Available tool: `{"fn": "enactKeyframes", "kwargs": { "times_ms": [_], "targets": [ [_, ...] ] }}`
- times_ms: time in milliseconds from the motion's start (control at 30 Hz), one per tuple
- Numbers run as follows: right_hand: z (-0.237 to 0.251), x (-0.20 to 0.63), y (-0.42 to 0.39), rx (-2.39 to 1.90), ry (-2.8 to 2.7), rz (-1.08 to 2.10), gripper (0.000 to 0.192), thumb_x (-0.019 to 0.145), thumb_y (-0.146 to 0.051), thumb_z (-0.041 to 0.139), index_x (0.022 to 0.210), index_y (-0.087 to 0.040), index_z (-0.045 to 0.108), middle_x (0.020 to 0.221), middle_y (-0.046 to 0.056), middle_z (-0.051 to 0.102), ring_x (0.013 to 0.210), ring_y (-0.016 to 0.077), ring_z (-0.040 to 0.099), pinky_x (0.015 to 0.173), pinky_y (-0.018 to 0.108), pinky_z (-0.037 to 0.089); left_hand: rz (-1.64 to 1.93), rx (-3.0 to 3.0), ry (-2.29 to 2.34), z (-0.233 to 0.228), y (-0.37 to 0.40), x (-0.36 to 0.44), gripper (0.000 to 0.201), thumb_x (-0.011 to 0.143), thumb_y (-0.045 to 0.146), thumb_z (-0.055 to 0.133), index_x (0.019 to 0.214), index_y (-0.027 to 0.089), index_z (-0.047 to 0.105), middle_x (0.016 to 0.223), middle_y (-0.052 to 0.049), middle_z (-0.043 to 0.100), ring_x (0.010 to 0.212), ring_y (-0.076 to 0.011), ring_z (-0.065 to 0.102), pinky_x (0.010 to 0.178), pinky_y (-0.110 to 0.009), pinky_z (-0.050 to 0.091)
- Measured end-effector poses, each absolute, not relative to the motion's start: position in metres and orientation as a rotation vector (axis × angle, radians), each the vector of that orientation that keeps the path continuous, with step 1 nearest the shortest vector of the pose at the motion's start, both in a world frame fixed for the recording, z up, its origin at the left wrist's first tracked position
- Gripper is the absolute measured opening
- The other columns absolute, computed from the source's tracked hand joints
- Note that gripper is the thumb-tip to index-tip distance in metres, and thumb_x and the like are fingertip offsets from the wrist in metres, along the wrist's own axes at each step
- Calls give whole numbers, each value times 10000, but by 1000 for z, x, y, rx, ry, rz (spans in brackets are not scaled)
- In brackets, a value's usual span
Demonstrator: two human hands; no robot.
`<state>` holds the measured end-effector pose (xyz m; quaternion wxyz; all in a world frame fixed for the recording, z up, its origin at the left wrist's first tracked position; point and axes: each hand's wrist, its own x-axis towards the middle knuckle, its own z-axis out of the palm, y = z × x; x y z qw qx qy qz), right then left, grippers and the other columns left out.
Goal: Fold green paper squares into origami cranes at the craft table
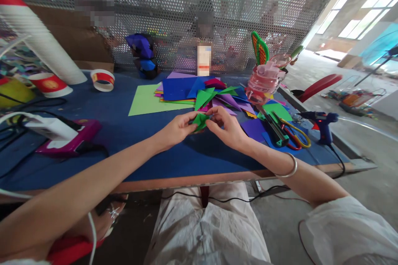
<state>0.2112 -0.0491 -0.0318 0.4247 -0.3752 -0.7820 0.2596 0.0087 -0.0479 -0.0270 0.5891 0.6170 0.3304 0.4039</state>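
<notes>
Two hands on one small folded green paper piece (200, 121), held just above the blue tabletop (149, 149). Left hand (178, 129) pinches it from 9 o'clock, right hand (226, 126) from 3 o'clock, fingertips pressed onto the paper, both equally near. Its long axis seems to run left-right between them, hard to tell though. At 12 o'clock sits one pile of colored paper sheets (199, 91); at 3 o'clock one pair of scissors (295, 134) and one blue glue gun (321, 122).
</notes>
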Motion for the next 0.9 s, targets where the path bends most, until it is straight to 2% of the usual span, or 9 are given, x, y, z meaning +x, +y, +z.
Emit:
{"fn": "enactKeyframes", "kwargs": {
  "times_ms": [100,233,500,667,900],
  "targets": [
    [-35,212,-48,-904,-2035,539,319,852,-194,556,1171,-186,563,786,-27,647,657,127,608,673,270,479,991,1411,840,-29,-46,10,457,717,400,848,1114,188,768,1092,-61,790,1067,-245,724,1052,-387,543],
    [-39,212,-46,-893,-2093,393,393,834,-144,540,1224,-188,567,843,-1,662,682,134,620,697,274,491,1030,1362,904,-29,-44,9,418,692,355,803,1073,184,784,1018,-74,804,976,-250,750,947,-375,589],
    [-40,211,-43,-868,-2093,298,328,881,-159,542,1204,-204,572,862,12,696,696,142,635,698,270,512,1043,1486,999,-25,-44,7,353,665,282,733,997,177,790,948,-47,802,835,-206,731,818,-314,587],
    [-42,213,-44,-844,-2135,219,342,891,-127,543,1225,-196,568,902,33,712,740,161,658,739,297,529,1058,1616,1143,-28,-39,3,276,637,249,737,894,175,807,807,-4,772,751,-189,684,755,-284,540],
    [-39,212,-46,-793,-2171,259,295,911,-133,530,1196,-199,575,916,41,728,790,172,672,752,298,521,976,1559,1177,-28,-40,0,274,608,297,720,832,177,822,826,-46,804,727,-208,707,686,-293,551]
  ]
}}
